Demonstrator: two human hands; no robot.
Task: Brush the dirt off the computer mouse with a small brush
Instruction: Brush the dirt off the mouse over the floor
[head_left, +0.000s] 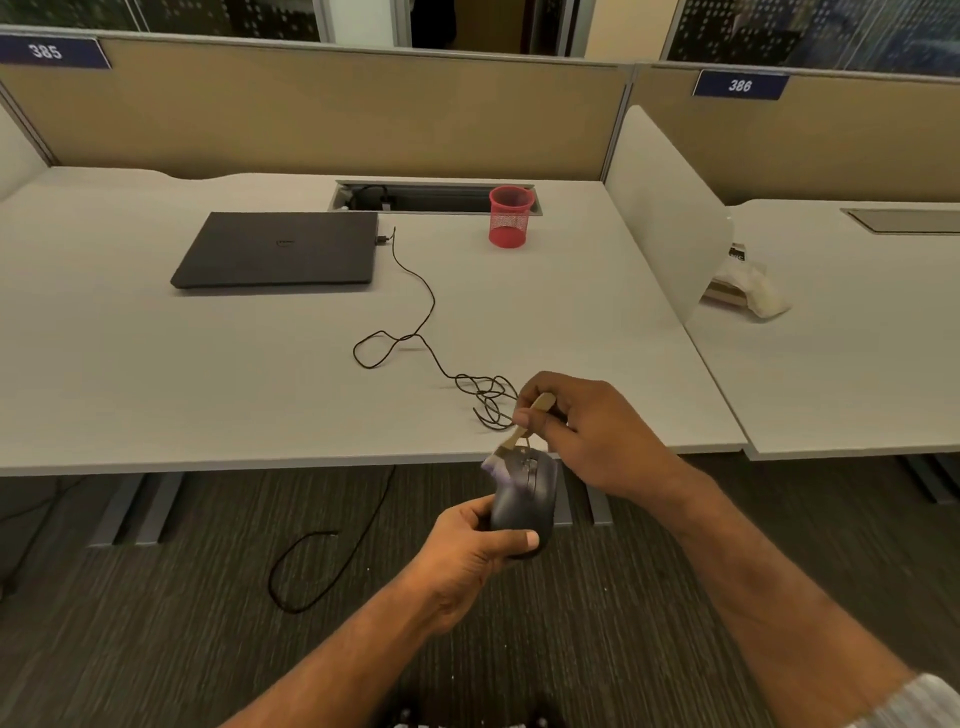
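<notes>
We are mid-brushing: our left hand (470, 545) grips the computer mouse (522, 501) off the table's (208, 374) near edge, right-hand fingers (524, 418) pinching the small brush (514, 439), bristles on its far-left button; next, likely short strokes across the wheel.

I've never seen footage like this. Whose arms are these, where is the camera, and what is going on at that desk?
No machine here: a person wears a camera on the head, looking down at their own arms. The left hand holds a dark wired computer mouse just off the edge of the pale grey desk. The right hand holds a small wooden-handled brush, bristles against the mouse's front. On the desk lie a closed black laptop, a red mesh pen cup and the mouse's thin black cable.
</notes>
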